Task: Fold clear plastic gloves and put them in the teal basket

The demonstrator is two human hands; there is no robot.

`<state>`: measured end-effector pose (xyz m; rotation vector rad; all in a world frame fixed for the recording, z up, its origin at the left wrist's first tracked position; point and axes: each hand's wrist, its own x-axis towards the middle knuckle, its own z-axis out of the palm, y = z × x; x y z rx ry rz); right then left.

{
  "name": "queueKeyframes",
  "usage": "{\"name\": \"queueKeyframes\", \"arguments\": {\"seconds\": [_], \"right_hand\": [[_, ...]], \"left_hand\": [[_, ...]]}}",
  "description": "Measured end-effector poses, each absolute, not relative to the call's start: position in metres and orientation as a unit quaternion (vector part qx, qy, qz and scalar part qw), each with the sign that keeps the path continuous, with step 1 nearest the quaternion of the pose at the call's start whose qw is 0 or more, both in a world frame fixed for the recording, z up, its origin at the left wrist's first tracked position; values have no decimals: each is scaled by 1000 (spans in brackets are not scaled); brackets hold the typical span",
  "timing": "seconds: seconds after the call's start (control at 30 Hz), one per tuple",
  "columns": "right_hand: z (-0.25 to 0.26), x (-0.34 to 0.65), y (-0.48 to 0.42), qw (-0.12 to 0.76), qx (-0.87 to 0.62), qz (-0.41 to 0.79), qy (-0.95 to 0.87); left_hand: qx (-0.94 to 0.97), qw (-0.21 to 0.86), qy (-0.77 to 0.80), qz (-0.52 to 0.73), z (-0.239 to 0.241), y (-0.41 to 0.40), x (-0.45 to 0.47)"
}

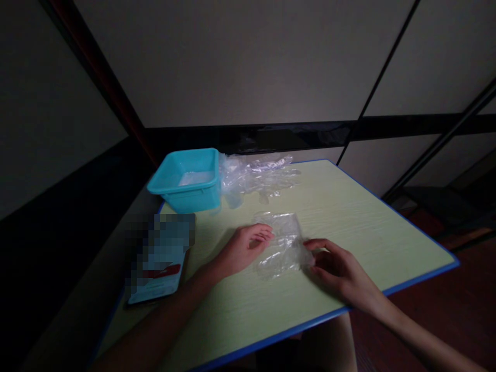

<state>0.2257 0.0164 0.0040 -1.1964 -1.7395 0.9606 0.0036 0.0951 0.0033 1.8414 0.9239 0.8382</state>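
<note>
Clear, crinkly plastic bag (285,243) lying flat on a pale yellow-green worktop (372,222) with blue edging, two bare hands on the job.
Head cam: right hand (336,267) has its grip pinching the bag's right edge, film bunched at the fingertips; left hand (247,247) sits over the bag's left side, grip loosely spread with fingers a bit curled, can't tell if they touch. Farther back there's a turquoise plastic basin (189,199) with something whitish inside, and a messy heap of clear plastic film (251,174) right beside it. Partly pixelated light-blue flat packet (165,263) is over on the left.
</note>
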Motion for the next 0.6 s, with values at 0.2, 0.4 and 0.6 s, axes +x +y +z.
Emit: {"name": "queueKeyframes", "arguments": {"seconds": [0.2,0.4,0.6], "right_hand": [[5,216,11,399,-518,329,-681],[4,212,12,415,-529,318,-669],[4,212,12,424,-526,325,-662]], "left_hand": [[748,438,369,334,3,96,3],[753,434,363,337,2,96,3],[749,437,364,340,2,95,4]]}}
